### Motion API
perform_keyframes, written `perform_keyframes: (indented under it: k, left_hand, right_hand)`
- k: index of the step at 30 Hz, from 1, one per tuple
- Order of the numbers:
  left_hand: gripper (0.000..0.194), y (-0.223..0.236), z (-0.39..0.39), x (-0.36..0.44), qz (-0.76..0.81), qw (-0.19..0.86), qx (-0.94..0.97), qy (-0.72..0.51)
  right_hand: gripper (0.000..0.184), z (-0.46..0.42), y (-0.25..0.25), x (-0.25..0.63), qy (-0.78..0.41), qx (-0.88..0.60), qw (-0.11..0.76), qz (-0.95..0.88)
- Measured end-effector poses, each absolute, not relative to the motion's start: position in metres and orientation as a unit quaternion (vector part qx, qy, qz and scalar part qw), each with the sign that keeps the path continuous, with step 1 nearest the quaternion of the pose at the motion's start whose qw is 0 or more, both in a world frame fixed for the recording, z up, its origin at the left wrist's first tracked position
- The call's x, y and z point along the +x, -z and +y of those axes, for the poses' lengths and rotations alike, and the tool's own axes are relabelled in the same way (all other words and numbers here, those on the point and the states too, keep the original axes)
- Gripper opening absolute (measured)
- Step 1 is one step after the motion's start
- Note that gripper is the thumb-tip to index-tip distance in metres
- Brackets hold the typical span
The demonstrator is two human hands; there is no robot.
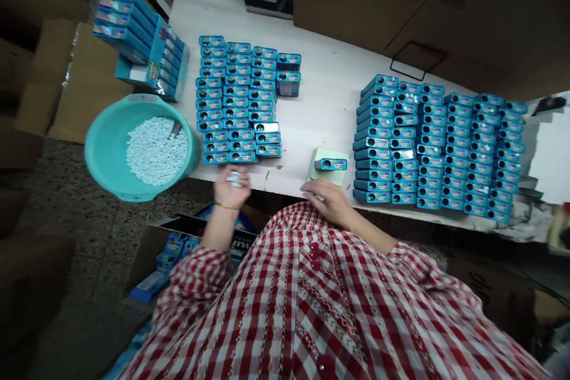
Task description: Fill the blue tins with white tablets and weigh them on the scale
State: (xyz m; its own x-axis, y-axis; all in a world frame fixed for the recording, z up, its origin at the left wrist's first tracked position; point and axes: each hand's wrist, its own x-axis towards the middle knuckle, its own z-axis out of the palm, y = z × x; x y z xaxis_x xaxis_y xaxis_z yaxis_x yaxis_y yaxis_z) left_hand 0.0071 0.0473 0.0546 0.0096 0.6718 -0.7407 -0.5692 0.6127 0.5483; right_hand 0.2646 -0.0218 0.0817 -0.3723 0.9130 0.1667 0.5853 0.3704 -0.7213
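White pellets (234, 179) sit cupped in the left hand (231, 188); I judge them light, hard, apt to roll, best cradled. The blue box (335, 164) on the pale green slab (332, 154) looks stiff, pinchable by its sides. Beside it, the right hand (330, 200) bends its fingers; I can't tell whether it grips anything.

From the pale green pad (335, 178), bare table (320, 107) runs toward 12 o'clock, between blue packs (236, 113) at 10 and more packs (430, 149) at 3, cardboard (356, 6) blocking 1.
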Motion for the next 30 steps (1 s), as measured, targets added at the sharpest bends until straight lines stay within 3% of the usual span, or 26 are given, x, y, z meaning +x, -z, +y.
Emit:
perform_keyframes:
  k: [2,6,13,18,25,30]
  left_hand:
    - [0.03,-0.043,0.026,0.062,0.499,0.768,-0.061,-0.397]
    - [0.031,-0.027,0.002,0.123,0.424,0.823,-0.145,-0.349]
    - [0.028,-0.03,-0.004,0.154,0.382,0.834,-0.186,-0.352]
    - [0.028,-0.028,-0.002,0.175,0.393,0.826,-0.184,-0.36]
    - [0.024,-0.028,0.009,0.183,0.406,0.787,-0.171,-0.432]
    - [0.023,-0.025,0.015,0.179,0.423,0.771,-0.169,-0.446]
  right_hand:
    - [0.023,-0.013,-0.081,0.239,-0.264,-0.411,0.204,-0.848]
    - [0.029,-0.008,-0.068,0.225,-0.169,-0.412,0.03,-0.895]
    - [0.024,-0.014,-0.063,0.275,-0.167,-0.368,0.003,-0.915]
    - [0.023,-0.008,-0.051,0.305,-0.207,-0.355,0.054,-0.91]
    - [0.017,0.02,-0.04,0.34,-0.345,-0.447,0.286,-0.774]
    - [0.013,0.036,-0.024,0.35,-0.356,-0.475,0.277,-0.756]
